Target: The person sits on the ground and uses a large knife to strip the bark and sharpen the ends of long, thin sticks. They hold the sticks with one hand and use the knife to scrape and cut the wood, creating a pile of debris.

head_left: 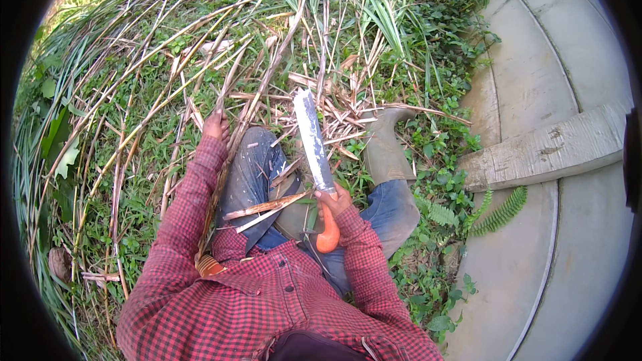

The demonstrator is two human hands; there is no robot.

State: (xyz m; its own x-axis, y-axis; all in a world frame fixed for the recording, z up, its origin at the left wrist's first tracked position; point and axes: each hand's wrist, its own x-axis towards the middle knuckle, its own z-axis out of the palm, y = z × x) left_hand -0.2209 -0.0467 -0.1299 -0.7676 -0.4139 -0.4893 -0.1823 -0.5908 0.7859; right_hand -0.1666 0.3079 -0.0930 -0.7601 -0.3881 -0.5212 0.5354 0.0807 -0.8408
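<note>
My right hand (338, 202) is wrapped round the orange handle of a machete (311, 137), whose worn, whitish blade points away from me over my bent legs. Out to the left, my left hand (215, 126) is closed on a dry brown stalk (231, 83) that runs on toward the far grass. Another long stalk (262, 87) passes just right of that hand and down along my left leg. Split pale strips (264, 207) lie across my lap. Below them, at my left hip, is an orange and dark striped object (208, 266), partly hidden.
Chopped stalk pieces (341, 117) are heaped beyond my knees, by my rubber boot (386, 147). Long leafy stalks (134, 93) cover the ground to the left. On the right, a concrete slab (508, 247) and a raised concrete beam (548, 144) border the weeds and a fern (498, 214).
</note>
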